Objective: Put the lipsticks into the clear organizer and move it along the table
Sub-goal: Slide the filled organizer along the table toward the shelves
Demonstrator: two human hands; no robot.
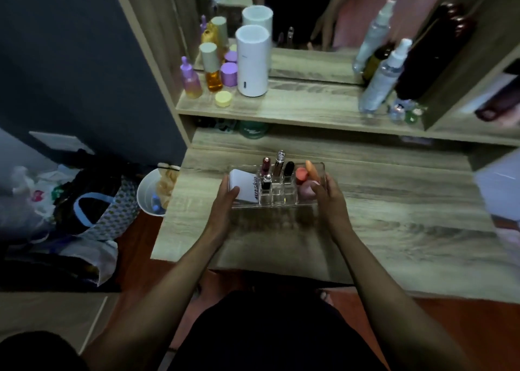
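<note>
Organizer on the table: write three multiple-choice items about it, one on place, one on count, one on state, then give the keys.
1. Where does the white tube sit in the organizer?
A. left end
B. right end
C. middle slots

2. How many hands touch the organizer?
A. none
B. one
C. two

3. How do the lipsticks stand in the middle slots?
A. lying flat
B. upright
C. upside down on the table

Keys: 1 A, the tube lies in the left compartment by the left hand. 2 C, the left hand and the right hand each press one end. 3 B, their caps point up out of the slots.
</note>
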